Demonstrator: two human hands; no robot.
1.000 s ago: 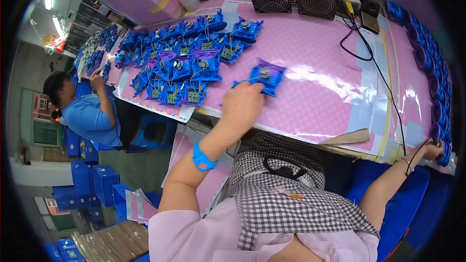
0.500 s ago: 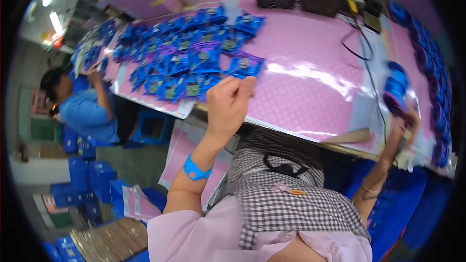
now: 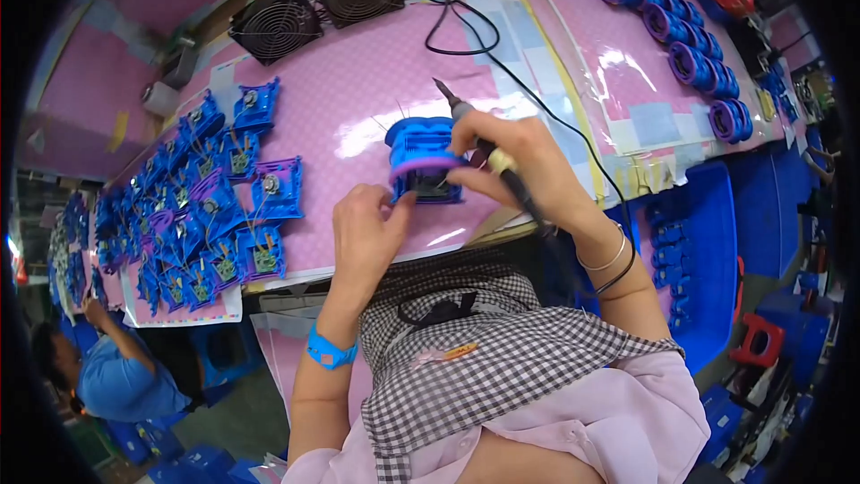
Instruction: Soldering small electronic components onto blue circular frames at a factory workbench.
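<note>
A blue plastic housing (image 3: 418,137) with a purple ring stands on the pink-covered bench in front of me. Thin wires stick up behind it, and a dark part shows in its near side. My left hand (image 3: 365,235) is closed at its lower left corner, thumb and forefinger against the edge. In my right hand (image 3: 524,161) is a soldering iron (image 3: 488,145), gripped with its tip pointing up and away, off the housing. The right thumb and fingertips reach the housing's right side. Blue panels with small circuit boards (image 3: 264,255) lie in rows to the left.
Two black fans (image 3: 276,22) stand at the back. A black cable (image 3: 555,116) runs across the bench to the iron. Rows of blue-purple housings (image 3: 694,63) line the right bench. A blue bin (image 3: 708,251) stands below right. A co-worker (image 3: 125,376) sits at far left.
The view has swung right. My right hand has brought the blue housing from the right to the bench before me and now holds the soldering iron. My left hand has come to the housing.
</note>
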